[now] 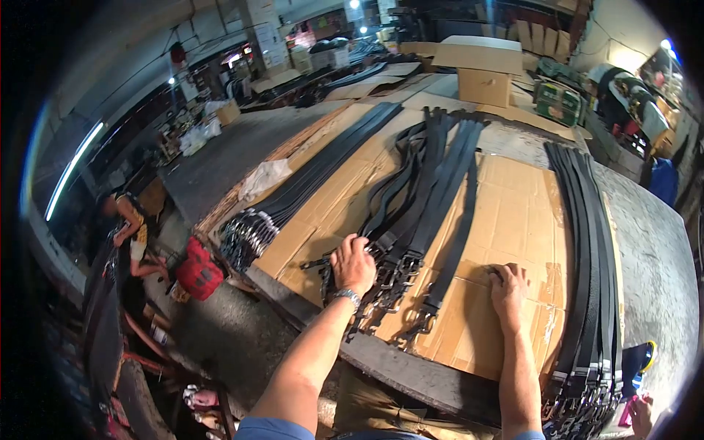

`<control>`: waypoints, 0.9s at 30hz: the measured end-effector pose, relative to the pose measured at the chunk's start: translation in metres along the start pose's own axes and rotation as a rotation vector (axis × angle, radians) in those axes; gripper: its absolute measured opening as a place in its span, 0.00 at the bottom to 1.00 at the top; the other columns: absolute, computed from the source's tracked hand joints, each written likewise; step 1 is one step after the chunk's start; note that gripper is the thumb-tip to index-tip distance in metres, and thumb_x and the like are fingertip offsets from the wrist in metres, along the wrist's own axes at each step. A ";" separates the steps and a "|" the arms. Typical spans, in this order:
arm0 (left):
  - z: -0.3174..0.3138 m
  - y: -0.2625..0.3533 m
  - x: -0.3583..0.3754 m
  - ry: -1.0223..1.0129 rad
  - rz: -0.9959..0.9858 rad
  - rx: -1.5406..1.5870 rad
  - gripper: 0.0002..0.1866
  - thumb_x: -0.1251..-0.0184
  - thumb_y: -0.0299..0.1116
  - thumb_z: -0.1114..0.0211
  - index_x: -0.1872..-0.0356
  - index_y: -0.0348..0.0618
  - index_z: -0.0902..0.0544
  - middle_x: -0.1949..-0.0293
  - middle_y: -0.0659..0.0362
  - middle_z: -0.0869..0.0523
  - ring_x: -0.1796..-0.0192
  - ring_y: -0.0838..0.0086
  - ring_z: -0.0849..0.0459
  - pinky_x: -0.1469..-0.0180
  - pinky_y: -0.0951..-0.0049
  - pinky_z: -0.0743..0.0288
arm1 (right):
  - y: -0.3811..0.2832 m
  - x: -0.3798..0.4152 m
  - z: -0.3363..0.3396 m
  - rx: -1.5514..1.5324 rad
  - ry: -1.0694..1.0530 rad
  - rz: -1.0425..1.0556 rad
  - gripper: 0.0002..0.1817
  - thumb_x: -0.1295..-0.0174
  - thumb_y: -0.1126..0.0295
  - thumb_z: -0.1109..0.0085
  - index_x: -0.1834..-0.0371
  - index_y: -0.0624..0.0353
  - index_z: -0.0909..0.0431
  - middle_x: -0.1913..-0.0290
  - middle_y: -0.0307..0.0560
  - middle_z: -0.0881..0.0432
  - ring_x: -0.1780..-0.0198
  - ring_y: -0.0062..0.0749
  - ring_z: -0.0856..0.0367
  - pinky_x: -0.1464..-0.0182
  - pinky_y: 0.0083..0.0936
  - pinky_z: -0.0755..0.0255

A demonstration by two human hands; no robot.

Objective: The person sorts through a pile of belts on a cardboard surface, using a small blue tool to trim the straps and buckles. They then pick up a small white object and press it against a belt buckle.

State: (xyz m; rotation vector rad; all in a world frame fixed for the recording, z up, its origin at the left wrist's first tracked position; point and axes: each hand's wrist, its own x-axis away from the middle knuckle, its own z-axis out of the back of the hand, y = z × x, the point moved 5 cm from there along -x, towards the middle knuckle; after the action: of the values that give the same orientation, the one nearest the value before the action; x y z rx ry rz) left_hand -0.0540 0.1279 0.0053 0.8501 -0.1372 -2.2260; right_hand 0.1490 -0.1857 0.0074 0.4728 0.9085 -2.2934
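A pile of black belts [429,198] with metal buckles lies lengthwise on a flat cardboard sheet [506,213]. My left hand [353,262], with a metal watch at the wrist, is closed over some of the belts near their buckle ends. A single belt [453,257] lies along the pile's right side, its buckle toward me. To the right, my right hand [510,290] rests on the bare cardboard, fingers bent but apart, holding nothing.
More belts lie in a left bundle [315,165] and a right bundle [587,257]. An open cardboard box [484,84] stands at the back. At the lower right, another person's hand [640,416] is near something pink. A person [132,227] sits left, near a red bag [198,270].
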 end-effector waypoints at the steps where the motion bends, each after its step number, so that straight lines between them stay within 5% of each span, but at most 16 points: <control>1: 0.000 0.000 0.000 -0.017 0.011 -0.006 0.19 0.34 0.33 0.39 0.42 0.55 0.23 0.34 0.57 0.25 0.29 0.60 0.30 0.28 0.55 0.43 | 0.002 0.000 -0.002 0.014 0.008 -0.005 0.12 0.42 0.70 0.31 0.54 0.50 0.14 0.53 0.44 0.17 0.45 0.47 0.23 0.42 0.45 0.32; 14: 0.002 0.004 -0.002 -0.060 0.062 -0.024 0.18 0.33 0.33 0.41 0.43 0.54 0.23 0.34 0.58 0.26 0.29 0.63 0.32 0.27 0.56 0.45 | -0.006 -0.020 0.021 0.075 0.090 0.073 0.05 0.40 0.71 0.33 0.63 0.53 0.19 0.66 0.44 0.16 0.57 0.46 0.19 0.47 0.43 0.32; 19: 0.002 0.002 -0.001 -0.002 0.053 -0.003 0.18 0.36 0.32 0.39 0.44 0.54 0.21 0.36 0.58 0.24 0.31 0.62 0.29 0.29 0.56 0.41 | 0.016 -0.008 -0.003 0.133 -0.077 0.029 0.08 0.40 0.71 0.33 0.57 0.51 0.16 0.59 0.44 0.14 0.48 0.45 0.18 0.43 0.45 0.30; 27: 0.007 0.002 0.002 0.038 0.045 0.058 0.18 0.36 0.31 0.39 0.44 0.53 0.22 0.38 0.56 0.24 0.33 0.61 0.27 0.32 0.56 0.38 | 0.023 -0.021 0.000 -0.027 -0.040 0.038 0.09 0.39 0.76 0.36 0.56 0.56 0.13 0.58 0.50 0.14 0.53 0.51 0.18 0.51 0.43 0.24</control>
State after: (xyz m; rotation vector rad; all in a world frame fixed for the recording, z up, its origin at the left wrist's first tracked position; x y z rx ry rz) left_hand -0.0581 0.1239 0.0100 0.9109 -0.2018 -2.1723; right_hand 0.1801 -0.1897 0.0072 0.4276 0.9023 -2.2453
